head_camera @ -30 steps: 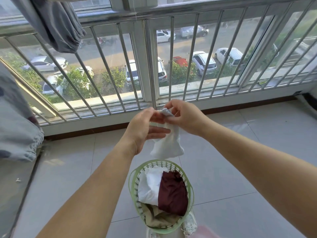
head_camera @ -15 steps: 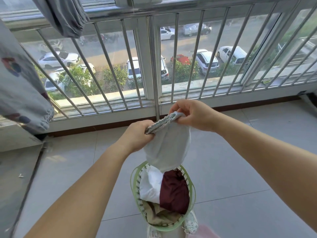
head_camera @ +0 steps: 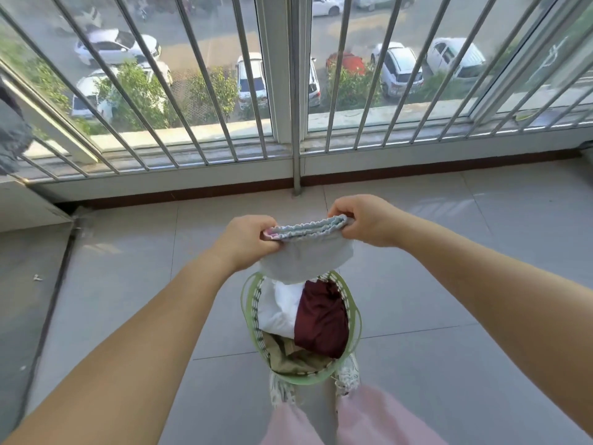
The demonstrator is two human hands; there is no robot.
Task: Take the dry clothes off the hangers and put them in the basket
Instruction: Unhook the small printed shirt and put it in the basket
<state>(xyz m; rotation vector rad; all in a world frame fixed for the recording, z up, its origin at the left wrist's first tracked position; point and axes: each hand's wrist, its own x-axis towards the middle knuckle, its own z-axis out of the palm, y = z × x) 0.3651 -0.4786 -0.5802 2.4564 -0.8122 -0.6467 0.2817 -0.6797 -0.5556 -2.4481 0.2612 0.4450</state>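
Note:
A small pale grey garment [head_camera: 305, 258] with a gathered elastic waistband hangs stretched between both hands, just above the basket. My left hand [head_camera: 247, 240] pinches the waistband's left end and my right hand [head_camera: 369, 223] pinches its right end. Below stands a round light green basket [head_camera: 355, 319] on the tiled floor between my feet. It holds a white cloth [head_camera: 279, 308], a dark maroon cloth [head_camera: 322, 319] and a beige cloth [head_camera: 288, 356]. No hanger is in view.
A barred window railing [head_camera: 295, 91] runs across the back, with a low ledge and brown skirting under it. Grey hanging laundry [head_camera: 11, 136] shows at the left edge. A raised step [head_camera: 29, 213] lies at the left. My white shoes [head_camera: 346, 377] flank the basket.
My hands have moved apart and lower, stretching the waistband out flat over the basket. The view has tilted down, so the hanging clothes at the upper left have mostly left the frame.

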